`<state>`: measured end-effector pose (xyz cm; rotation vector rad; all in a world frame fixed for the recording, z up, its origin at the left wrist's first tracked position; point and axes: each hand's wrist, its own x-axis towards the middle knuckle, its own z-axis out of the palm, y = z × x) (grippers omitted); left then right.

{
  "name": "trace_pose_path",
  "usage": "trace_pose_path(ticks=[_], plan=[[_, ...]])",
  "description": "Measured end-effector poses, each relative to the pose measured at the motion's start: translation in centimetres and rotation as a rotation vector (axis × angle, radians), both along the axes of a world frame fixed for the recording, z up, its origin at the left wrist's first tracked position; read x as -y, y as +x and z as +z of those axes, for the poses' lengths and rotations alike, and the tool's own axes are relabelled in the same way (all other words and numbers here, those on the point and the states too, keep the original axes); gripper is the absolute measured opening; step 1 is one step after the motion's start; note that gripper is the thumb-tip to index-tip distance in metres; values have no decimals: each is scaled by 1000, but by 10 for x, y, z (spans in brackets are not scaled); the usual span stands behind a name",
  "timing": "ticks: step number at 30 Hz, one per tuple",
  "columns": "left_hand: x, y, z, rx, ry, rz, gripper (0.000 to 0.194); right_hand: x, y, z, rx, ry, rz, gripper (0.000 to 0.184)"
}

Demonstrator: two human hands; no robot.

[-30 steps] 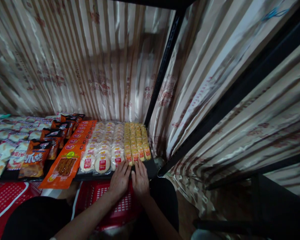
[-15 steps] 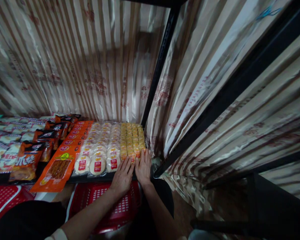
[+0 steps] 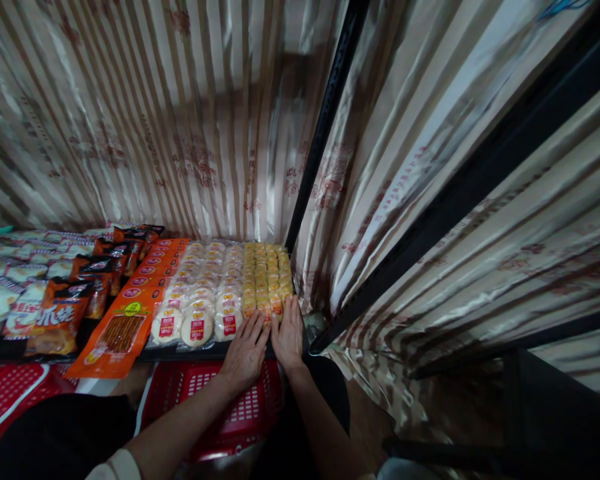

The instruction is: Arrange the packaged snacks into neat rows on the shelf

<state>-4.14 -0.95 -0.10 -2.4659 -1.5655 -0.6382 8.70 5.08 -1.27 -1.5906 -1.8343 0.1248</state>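
Rows of small yellow snack packets [image 3: 264,273] stand at the right end of the black shelf [image 3: 180,354]. My left hand [image 3: 247,352] lies with fingers stretched out against the front of these packets, at their left side. Beside it my right hand [image 3: 287,339] is also flat, its fingertips touching the front right packets. Neither hand is wrapped round anything. Just left of my left hand are rows of clear-wrapped round white crackers [image 3: 198,324] with red labels. The palms are hidden from view.
Orange bags of stick snacks [image 3: 117,333], orange-black snack bags [image 3: 57,320] and white packets [image 3: 25,310] fill the shelf leftward. Red baskets [image 3: 225,437] sit below. Black metal posts [image 3: 325,127] and striped wrapping sheets [image 3: 205,120] border the corner.
The view has shifted slightly, so the shelf sits a little further right in it. Both hands stay against the yellow packets, with hardly any movement.
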Motion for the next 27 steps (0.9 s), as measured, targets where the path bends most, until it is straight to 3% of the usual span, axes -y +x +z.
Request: trace_pose_path(ticks=[10,17,23,27], plan=[[0,1,-4,77,-4,-2,58,3,1,0,-9,67,-32,62],[-4,-2,-8,113,-82,-48,63,0,2,-2,42,91,23,66],[1,-5,-3,128,-36,-60,66,-2,0,-1,62,154,-5,72],[14,-24,9,134,1,79,61,-5,1,-1,57,177,23,75]])
